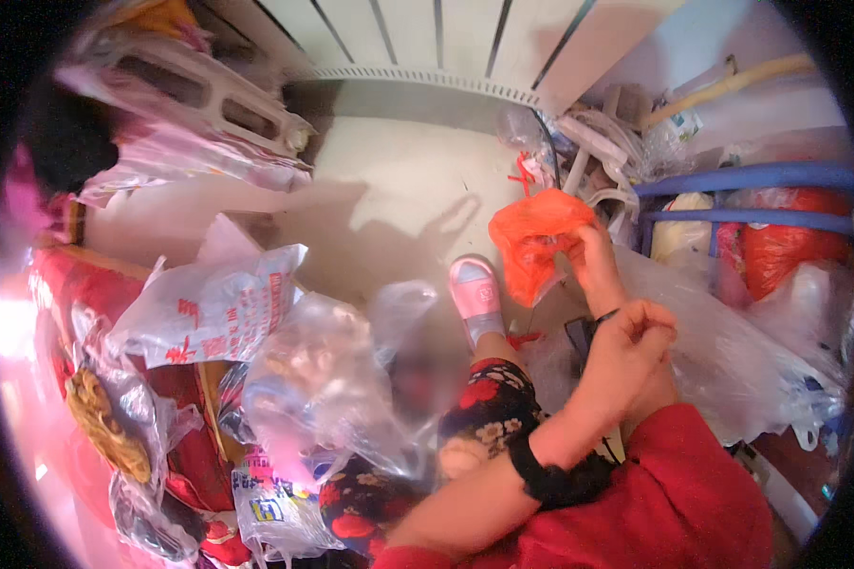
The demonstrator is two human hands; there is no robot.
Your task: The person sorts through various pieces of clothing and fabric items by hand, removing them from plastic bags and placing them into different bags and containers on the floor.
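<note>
An orange plastic bag (539, 232) hangs in front of me, upper right of centre. My right hand (584, 248) grips its edge, with the fingers partly hidden by the bag. Across my right forearm lies my left hand (636, 334), its fingers curled. Whether it pinches anything there cannot be made out. A black scrunchie (539, 474) circles my left wrist. Beside my left forearm, a clear plastic bag (327, 365) with blurred pale contents rests near my lap.
White bags with printing (209, 299) and red cloth (176, 417) crowd the left side. Blue rails (750, 178), a red bag (795, 242) and a large clear plastic sheet (721, 351) stand at right. My foot in a pink slipper (474, 289) is on the pale floor. White slatted panels (408, 38) rise ahead.
</note>
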